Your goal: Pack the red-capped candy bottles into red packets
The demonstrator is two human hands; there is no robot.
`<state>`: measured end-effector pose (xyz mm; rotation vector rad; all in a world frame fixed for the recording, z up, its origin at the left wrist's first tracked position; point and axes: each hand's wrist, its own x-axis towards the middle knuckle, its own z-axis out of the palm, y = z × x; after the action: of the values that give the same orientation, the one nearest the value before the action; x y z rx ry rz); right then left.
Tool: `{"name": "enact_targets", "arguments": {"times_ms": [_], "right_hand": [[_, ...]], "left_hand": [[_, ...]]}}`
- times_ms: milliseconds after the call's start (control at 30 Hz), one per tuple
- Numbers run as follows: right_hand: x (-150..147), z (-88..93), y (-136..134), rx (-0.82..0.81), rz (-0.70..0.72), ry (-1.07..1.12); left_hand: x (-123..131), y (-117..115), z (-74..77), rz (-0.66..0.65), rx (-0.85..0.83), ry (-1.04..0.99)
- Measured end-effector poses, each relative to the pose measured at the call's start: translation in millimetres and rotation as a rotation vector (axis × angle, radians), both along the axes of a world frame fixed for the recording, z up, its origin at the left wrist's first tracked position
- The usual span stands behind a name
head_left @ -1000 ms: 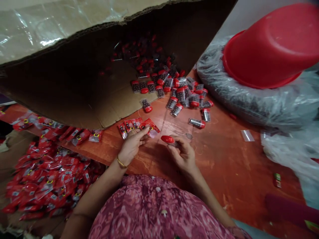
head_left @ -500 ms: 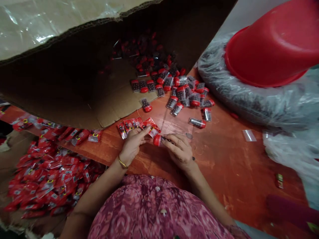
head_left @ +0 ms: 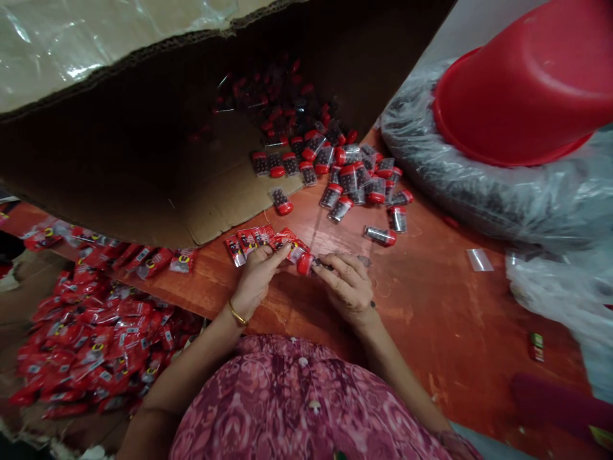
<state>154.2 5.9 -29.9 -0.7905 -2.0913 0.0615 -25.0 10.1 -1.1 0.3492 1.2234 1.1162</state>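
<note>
My left hand (head_left: 258, 278) is closed on a small red printed packet (head_left: 293, 248), pinched between thumb and fingers. In my right hand (head_left: 348, 284) is a small clear tube with a red cap (head_left: 305, 263), its dark contents partly hidden by my bent fingers. The cap points left, close to the packet's lower edge; whether it is inside the packet I cannot tell. Several more flat red packets (head_left: 246, 241) lie on the table just beyond my left hand. Past both hands sits a loose pile of red-capped tubes (head_left: 354, 179).
A large cardboard box (head_left: 215, 211) lies open toward me with more tubes inside. Filled red packets (head_left: 96, 338) are heaped low at left. A red bucket (head_left: 517, 96) rests on a plastic-wrapped bundle (head_left: 460, 191) at right. A small clear bag (head_left: 479, 260) lies on the red table (head_left: 431, 306).
The capped tube and my right hand have shifted very slightly to the right and up. The packet in my left hand has tilted a little; the surroundings look the same.
</note>
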Motion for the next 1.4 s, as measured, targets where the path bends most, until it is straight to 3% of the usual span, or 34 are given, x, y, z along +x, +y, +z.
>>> {"name": "enact_targets", "arguments": {"times_ms": [167,367,500,700,800,900,1000,1067,1233,1400], "right_hand": [[-3,3.7,-4,-0.072,0.108,0.027],[-1,1.4,-4,-0.021,0.019,0.002],[0,2.3,-3,0.025,-0.012,-0.021],[-9,0.7,-5,0.032,-0.035,0.011],[-14,1.1,-8,-0.171,-0.048,0.075],[-15,2.3,-9,-0.571,-0.07,0.246],[-15,1.8,-6,-1.006,0.007,0.479],[-18,0.9,-5,-1.184,0.045,0.643],[-38,-1.2,-10,-1.244,-0.037,1.067],[-52,-3.5,-17,-1.217,-0.06,1.154]], "left_hand": [[4,-1,1.6,0.027,0.002,-0.016],[0,-3,2.9,-0.008,-0.027,-0.013],[4,-6,3.9,-0.054,0.04,-0.055],[13,-12,-6.1,-0.068,0.057,-0.174],[11,-9,-9.5,0.009,0.01,-0.208],[8,-6,-8.0,0.069,0.004,-0.189],[11,-6,-6.1,0.064,0.037,-0.172],[16,-8,-6.9,0.034,0.045,-0.179],[28,-12,-12.0,-0.002,0.054,-0.222],[27,-9,-10.2,0.032,0.111,-0.19]]}}
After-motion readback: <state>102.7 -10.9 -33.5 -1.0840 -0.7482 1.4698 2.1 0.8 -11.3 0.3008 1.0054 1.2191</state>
